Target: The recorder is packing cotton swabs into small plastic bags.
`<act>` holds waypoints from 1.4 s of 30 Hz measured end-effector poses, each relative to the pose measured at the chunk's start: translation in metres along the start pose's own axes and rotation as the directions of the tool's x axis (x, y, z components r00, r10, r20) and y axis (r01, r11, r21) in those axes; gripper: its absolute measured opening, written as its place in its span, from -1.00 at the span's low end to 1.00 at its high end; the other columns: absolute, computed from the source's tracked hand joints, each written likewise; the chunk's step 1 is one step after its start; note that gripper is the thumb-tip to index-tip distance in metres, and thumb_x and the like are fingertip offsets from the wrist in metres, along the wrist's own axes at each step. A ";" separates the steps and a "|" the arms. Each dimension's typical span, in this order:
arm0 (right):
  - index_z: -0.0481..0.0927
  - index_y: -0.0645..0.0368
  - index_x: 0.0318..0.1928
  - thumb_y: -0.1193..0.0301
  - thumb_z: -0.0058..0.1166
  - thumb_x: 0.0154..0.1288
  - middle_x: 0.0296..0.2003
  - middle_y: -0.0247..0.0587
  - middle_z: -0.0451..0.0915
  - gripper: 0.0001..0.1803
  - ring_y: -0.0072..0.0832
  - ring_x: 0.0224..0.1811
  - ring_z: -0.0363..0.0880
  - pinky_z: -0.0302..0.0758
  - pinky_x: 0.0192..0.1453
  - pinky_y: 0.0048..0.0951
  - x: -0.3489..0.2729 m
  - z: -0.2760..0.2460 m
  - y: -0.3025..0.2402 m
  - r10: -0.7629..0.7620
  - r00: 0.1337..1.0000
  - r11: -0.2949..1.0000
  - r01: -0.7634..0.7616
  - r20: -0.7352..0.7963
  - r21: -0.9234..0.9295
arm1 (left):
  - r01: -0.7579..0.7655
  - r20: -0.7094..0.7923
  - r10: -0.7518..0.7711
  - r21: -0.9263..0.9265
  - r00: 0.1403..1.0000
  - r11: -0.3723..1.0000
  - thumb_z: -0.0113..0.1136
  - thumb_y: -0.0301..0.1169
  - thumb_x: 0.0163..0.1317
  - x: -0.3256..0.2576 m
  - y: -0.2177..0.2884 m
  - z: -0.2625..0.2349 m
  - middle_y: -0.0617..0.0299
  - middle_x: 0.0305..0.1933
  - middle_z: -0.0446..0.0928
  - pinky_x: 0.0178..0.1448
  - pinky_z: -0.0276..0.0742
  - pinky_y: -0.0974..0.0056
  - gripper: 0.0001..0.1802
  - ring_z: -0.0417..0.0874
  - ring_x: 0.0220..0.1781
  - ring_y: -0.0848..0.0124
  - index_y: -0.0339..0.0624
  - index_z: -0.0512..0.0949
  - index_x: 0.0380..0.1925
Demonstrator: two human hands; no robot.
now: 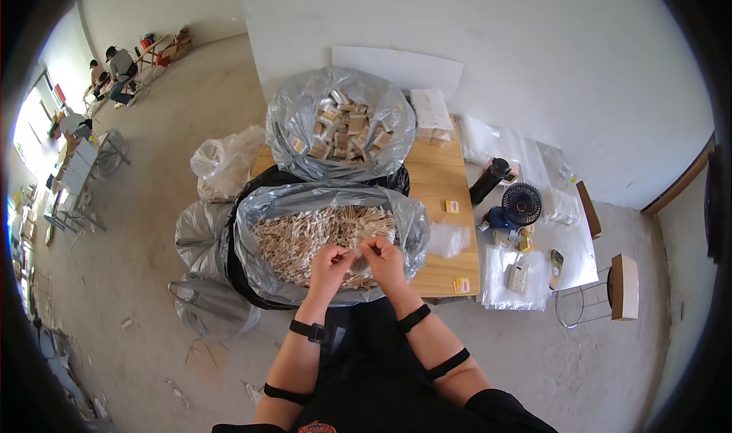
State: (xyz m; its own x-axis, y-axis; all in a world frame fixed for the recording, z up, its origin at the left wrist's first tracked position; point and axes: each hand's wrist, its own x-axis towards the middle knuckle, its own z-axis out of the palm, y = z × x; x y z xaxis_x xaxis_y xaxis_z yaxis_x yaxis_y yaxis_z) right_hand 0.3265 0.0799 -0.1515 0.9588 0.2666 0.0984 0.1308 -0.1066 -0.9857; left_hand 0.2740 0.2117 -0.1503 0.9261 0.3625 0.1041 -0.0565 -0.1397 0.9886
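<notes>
My left hand (330, 268) and my right hand (384, 265) meet above a heap of cotton swabs (299, 233) with wooden sticks. The fingers of both are pinched together, tip close to tip. Something small and pale shows between the fingertips, too fine to name. The swabs fill a grey plastic bag (415, 223) spread wide around them, with a black bag (242, 274) outside it. Beyond it stands another clear-grey plastic bag (286, 117), holding many small packs of swabs (351, 124).
A wooden table (438, 166) carries yellow cards (452, 206) and clear plastic sleeves (450, 238). To its right, a side table holds a black bottle (488, 181), a small fan (521, 204) and a phone (557, 269). Filled bags (207, 238) stand at the left. Other people (122, 71) sit far left.
</notes>
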 end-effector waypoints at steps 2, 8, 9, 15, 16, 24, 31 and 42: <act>0.55 0.24 -0.34 0.47 0.12 0.26 -0.51 -0.43 0.50 -0.91 -0.72 -0.45 0.38 0.37 -0.34 -0.61 0.000 0.008 -0.003 0.000 1.000 0.999 0.000 -0.012 0.036 | -0.030 -0.032 0.031 0.035 0.999 0.999 0.30 -0.53 0.08 0.001 -0.012 -0.007 0.26 -0.51 0.49 -0.40 0.37 0.44 -0.89 0.48 -0.50 0.53 -0.29 0.53 -0.46; 0.54 0.27 -0.34 0.48 0.13 0.23 -0.55 -0.28 0.52 -0.90 -0.63 -0.48 0.42 0.39 -0.37 -0.53 0.005 0.013 -0.017 -0.067 0.995 0.997 0.069 -0.074 0.022 | -0.194 -0.080 0.220 0.249 0.972 0.949 0.26 -0.54 0.10 0.002 0.009 -0.004 0.19 -0.53 0.48 -0.42 0.37 0.35 -0.87 0.49 -0.52 0.43 -0.29 0.48 -0.53; 0.54 0.27 -0.33 0.46 0.12 0.25 -0.54 -0.26 0.52 -0.89 -0.62 -0.47 0.43 0.39 -0.36 -0.52 0.007 0.014 -0.019 -0.051 0.996 0.998 0.053 -0.069 0.033 | -0.232 -0.078 0.268 0.308 0.960 0.923 0.24 -0.54 0.10 0.002 0.011 -0.004 0.15 -0.53 0.48 -0.44 0.36 0.30 -0.86 0.49 -0.53 0.35 -0.30 0.47 -0.54; 0.48 0.25 -0.14 0.33 0.02 0.36 -0.44 -0.28 0.52 -0.77 -0.60 -0.44 0.47 0.43 -0.36 -0.52 0.013 0.010 -0.005 -0.140 0.986 0.985 0.148 -0.094 0.083 | -0.183 -0.264 0.266 0.298 0.927 0.937 0.20 -0.49 0.16 0.010 0.020 -0.005 0.15 -0.57 0.43 -0.43 0.33 0.27 -0.85 0.43 -0.56 0.31 -0.26 0.45 -0.53; 0.45 0.24 -0.08 0.26 -0.04 0.40 -0.40 -0.30 0.52 -0.71 -0.59 -0.43 0.47 0.45 -0.36 -0.52 0.013 0.010 -0.001 -0.155 0.982 0.973 0.171 -0.105 0.156 | -0.202 -0.331 0.287 0.269 0.899 0.942 0.17 -0.46 0.21 0.011 0.016 -0.007 0.15 -0.58 0.43 -0.43 0.32 0.27 -0.84 0.41 -0.56 0.32 -0.26 0.44 -0.50; 0.40 0.13 -0.17 0.09 -0.21 0.46 -0.52 -0.44 0.40 -0.65 -0.69 -0.56 0.34 0.38 -0.52 -0.49 -0.016 0.007 0.012 0.326 0.944 0.897 -0.293 -0.048 0.330 | -0.145 -0.217 0.212 0.287 0.953 0.947 0.19 -0.43 0.22 -0.003 0.001 0.003 0.18 -0.60 0.42 -0.41 0.35 0.32 -0.82 0.45 -0.54 0.40 -0.28 0.44 -0.47; 0.44 0.23 -0.33 0.13 -0.17 0.45 -0.58 -0.28 0.42 -0.61 -0.50 -0.51 0.38 0.34 -0.39 -0.42 -0.007 -0.002 0.035 -0.025 0.967 0.999 0.012 -0.255 -0.051 | 0.053 -0.019 -0.053 0.020 0.998 0.998 0.17 -0.39 0.25 -0.002 -0.023 -0.005 0.19 -0.54 0.49 -0.41 0.35 0.36 -0.82 0.46 -0.52 0.49 -0.29 0.47 -0.41; 0.47 0.27 -0.37 0.18 -0.11 0.43 -0.57 -0.13 0.45 -0.61 -0.46 -0.50 0.36 0.36 -0.34 -0.39 0.002 -0.007 0.031 0.022 0.954 0.973 -0.089 -0.299 -0.211 | -0.054 -0.199 0.138 0.377 0.970 0.925 0.08 -0.30 0.30 0.007 -0.028 -0.009 0.09 -0.60 0.35 -0.40 0.32 0.21 -0.69 0.39 -0.55 0.25 -0.27 0.37 -0.54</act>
State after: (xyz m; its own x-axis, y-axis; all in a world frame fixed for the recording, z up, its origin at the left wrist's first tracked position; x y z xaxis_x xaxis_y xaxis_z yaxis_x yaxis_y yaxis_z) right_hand 0.3341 0.0704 -0.1810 0.9930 -0.0349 0.1131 0.0954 -0.3295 -0.9393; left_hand 0.2783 0.2263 -0.1763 0.8164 0.5159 0.2594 0.0381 -0.4963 0.8673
